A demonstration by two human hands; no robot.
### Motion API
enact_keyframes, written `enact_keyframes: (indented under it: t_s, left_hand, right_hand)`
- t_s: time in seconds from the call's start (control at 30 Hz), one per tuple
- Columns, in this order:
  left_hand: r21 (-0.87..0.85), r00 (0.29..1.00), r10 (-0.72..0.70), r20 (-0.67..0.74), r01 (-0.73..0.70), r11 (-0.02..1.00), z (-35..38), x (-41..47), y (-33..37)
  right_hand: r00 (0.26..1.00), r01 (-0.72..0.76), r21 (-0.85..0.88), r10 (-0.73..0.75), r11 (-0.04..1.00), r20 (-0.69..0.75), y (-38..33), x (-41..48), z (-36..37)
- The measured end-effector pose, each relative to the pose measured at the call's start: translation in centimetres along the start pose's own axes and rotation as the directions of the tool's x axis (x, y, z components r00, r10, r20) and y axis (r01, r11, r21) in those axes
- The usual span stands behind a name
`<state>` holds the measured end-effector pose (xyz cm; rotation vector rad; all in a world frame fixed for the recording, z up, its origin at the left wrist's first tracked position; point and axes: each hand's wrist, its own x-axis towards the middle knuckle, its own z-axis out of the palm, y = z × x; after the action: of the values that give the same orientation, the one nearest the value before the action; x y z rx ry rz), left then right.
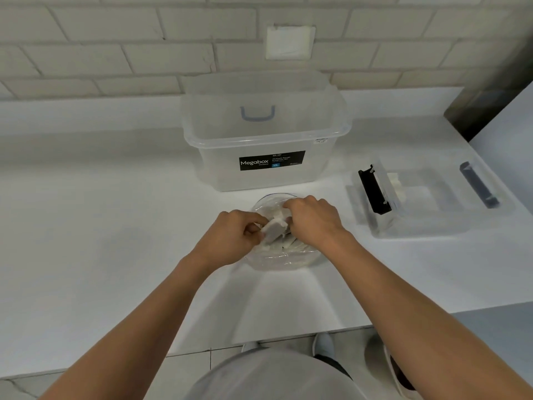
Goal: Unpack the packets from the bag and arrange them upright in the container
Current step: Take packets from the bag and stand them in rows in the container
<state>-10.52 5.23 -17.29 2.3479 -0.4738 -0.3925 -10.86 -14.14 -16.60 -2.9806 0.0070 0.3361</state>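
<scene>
A clear plastic bag (pixel 284 259) with white packets inside lies on the white counter in front of me. My left hand (pixel 230 238) pinches a white packet (pixel 274 230) at the bag's mouth. My right hand (pixel 313 220) reaches into the bag from above, its fingers curled round the same bunch of packets. Behind the bag stands a large clear container (pixel 265 134) with a black "Megabox" label; it is open and I see nothing in it.
A small clear container (pixel 427 203) with black clip handles sits at the right, holding a few white packets. A clear lid leans behind the large container against the brick wall. The counter's front edge runs close to my body.
</scene>
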Motion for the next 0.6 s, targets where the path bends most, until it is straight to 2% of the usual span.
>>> enact_keyframes:
  t_s: [0.13, 0.3, 0.6]
  left_hand:
    - [-0.138, 0.996, -0.082, 0.023, 0.085, 0.987, -0.69, 0.28, 0.02]
    - [-0.309, 0.997, -0.056, 0.049, 0.068, 0.949, -0.87, 0.29, -0.11]
    - [-0.325, 0.993, -0.120, -0.009, 0.111, 0.939, -0.65, 0.18, -0.25]
  right_hand:
    - [1.000, 0.009, -0.016, -0.009, 1.000, 0.027, -0.52, 0.50, -0.07]
    - [1.000, 0.009, -0.023, -0.009, 1.000, 0.012, -0.36, 1.02, 0.27]
    - [1.000, -0.002, 0.004, 0.002, 1.000, 0.009, 0.25, 1.04, 0.87]
